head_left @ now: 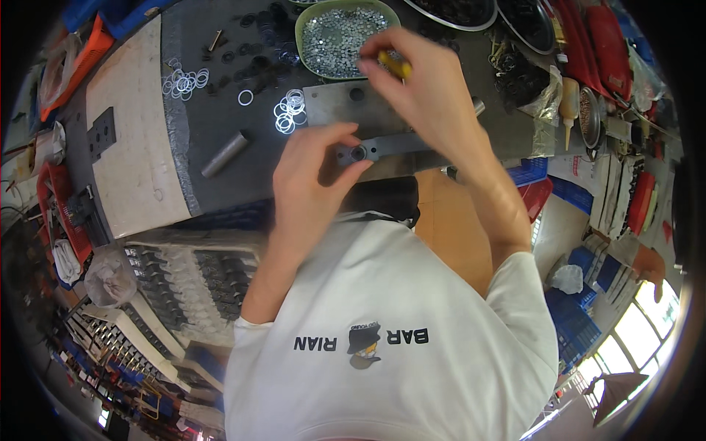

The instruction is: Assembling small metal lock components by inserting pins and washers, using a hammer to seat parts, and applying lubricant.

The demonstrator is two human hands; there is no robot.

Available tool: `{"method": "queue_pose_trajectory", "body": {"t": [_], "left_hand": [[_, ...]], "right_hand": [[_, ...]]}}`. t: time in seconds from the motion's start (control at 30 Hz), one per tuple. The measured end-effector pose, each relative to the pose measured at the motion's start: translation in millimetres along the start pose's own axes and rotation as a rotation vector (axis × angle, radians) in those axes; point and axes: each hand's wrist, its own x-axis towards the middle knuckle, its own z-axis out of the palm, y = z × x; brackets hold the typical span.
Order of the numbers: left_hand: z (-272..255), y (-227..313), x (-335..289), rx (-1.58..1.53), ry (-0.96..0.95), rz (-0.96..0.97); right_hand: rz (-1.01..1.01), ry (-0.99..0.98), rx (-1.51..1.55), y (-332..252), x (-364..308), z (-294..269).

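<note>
My left hand [303, 176] is at the near edge of the bench. Its thumb and forefinger close on opposite edges of a flat metal bar [397, 144], around a round fitting [358, 153] at the bar's left end. Raised above the bar, my right hand [434, 92] is closed round a yellow-handled tool [397, 65], whose working end I cannot make out. Its thumb and fingertips come together over the right side of a green bowl [300, 44] of small silvery metal pieces [338, 37]. Whether they pinch one of these pieces is too blurred to tell.
Beneath the bar lies a metal plate [331, 103] with holes. Shiny rings [289, 112] and a metal cylinder [225, 153] lie left of it. Dark rings [257, 66] spread farther back. A squeeze bottle [569, 103] stands at right, and another person's arm [649, 264] shows.
</note>
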Motion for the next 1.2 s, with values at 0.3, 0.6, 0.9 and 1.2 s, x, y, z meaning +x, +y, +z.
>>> {"method": "queue_pose_trajectory", "body": {"t": [0.3, 0.6, 0.9, 1.2], "left_hand": [[-3, -1, 4, 0.011, -0.044, -0.006], [5, -3, 3, 0.081, -0.021, -0.003], [6, -4, 4, 0.13, 0.003, -0.001], [16, -7, 1, 0.127, 0.054, 0.009]], "right_hand": [[0.498, 0.071, 0.299, 16, -81, -22], [0.548, 0.081, 0.341, 14, -101, -17], [0.423, -0.008, 0.37, -4, -103, -2], [0.253, 0.023, 0.314, -18, -96, 5]]}}
